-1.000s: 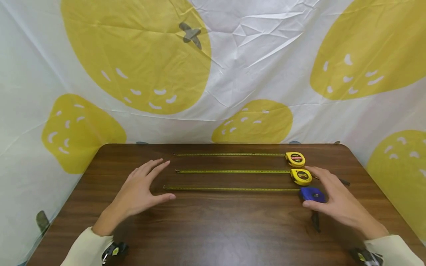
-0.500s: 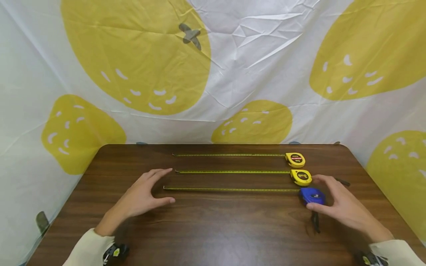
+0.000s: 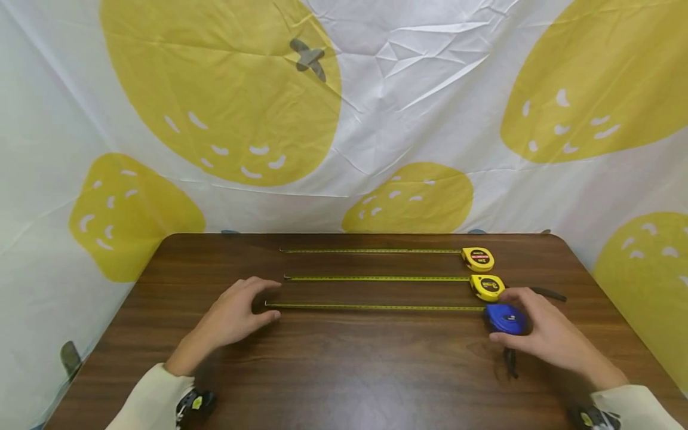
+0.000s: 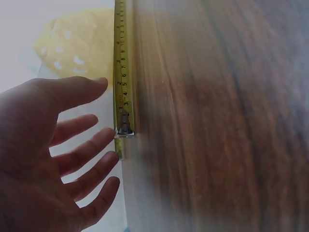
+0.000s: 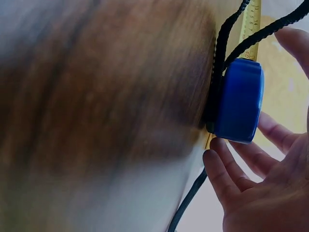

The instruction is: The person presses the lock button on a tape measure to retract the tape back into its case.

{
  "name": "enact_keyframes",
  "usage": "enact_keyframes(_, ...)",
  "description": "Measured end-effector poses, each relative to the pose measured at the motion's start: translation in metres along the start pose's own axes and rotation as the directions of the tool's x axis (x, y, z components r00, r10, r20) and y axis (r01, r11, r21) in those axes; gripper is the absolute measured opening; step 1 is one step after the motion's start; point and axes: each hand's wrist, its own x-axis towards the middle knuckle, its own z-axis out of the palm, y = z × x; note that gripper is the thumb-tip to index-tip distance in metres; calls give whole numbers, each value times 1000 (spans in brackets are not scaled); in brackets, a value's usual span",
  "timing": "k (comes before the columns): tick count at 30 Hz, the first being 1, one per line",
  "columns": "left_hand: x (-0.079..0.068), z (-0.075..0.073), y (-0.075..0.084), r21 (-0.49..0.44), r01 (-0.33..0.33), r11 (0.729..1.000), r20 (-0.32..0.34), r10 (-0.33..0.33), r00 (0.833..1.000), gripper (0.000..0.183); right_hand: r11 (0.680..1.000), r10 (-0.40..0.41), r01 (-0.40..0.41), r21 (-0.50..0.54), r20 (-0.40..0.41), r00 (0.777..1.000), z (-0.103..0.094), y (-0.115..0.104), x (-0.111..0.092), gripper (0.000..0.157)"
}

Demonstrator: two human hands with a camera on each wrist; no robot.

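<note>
On the table lies a blue tape measure (image 3: 506, 319) with its yellow blade (image 3: 376, 307) drawn out to the left. My right hand (image 3: 548, 325) is spread around the blue case; in the right wrist view its fingers (image 5: 241, 166) are right at the case and the thumb stands apart from it. My left hand (image 3: 231, 313) is at the blade's hooked end, thumb and fingers apart on either side. In the left wrist view the metal hook (image 4: 125, 129) shows beside the left fingertips (image 4: 110, 137). Nothing is held in the left hand.
Two yellow tape measures, a nearer one (image 3: 487, 288) and a farther one (image 3: 478, 259), lie behind with blades extended leftward in parallel. A black wrist strap (image 3: 510, 363) trails from the blue case, and another strap (image 3: 548, 293) lies at right. Printed cloth (image 3: 371, 119) hangs behind the wooden table (image 3: 365, 382).
My left hand has lowered and come in toward the blue tape's hooked end, fingers drawing closer together. My right hand has shifted slightly about the blue case. The tapes lie as before.
</note>
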Motion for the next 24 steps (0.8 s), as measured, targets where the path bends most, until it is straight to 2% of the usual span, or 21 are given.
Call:
enact_keyframes(8,5,2,-1,-9,-31,999,19,31,999,40,999,-36,36,-37,-9,999,2,1,1,75)
enact_keyframes(24,14,8,-2,15,-93,996,46,93,995,29,997,-12,18,-74,86,996,3,1,7,78)
